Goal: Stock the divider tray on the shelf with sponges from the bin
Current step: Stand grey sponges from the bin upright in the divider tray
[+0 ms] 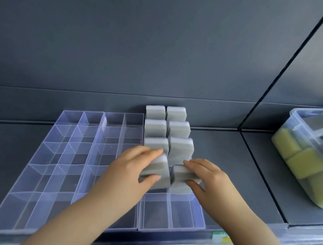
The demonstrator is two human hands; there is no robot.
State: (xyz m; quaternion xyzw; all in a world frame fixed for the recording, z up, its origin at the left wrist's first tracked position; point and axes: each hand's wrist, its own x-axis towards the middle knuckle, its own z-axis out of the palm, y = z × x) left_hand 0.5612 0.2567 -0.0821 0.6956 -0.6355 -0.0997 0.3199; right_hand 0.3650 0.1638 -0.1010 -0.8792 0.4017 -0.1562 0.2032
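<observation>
Grey sponges [155,128] upright in tray [170,229], bin [298,120] at right

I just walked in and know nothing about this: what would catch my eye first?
Two hands at the centre: the left hand grips one grey sponge and the right hand another sponge, over a clear divider tray. Behind them six upright sponges stand in pairs. At far right, a clear bin holds yellow-green sponges.

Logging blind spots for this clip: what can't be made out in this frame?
Bin: head view, cut by the right edge; sponges left uncountable.
Cells under the left hand and right hand: head view, covered by the hands and the grey sponges they hold; seating unclear.
Shelf-edge label: head view, blurred, unreadable.
</observation>
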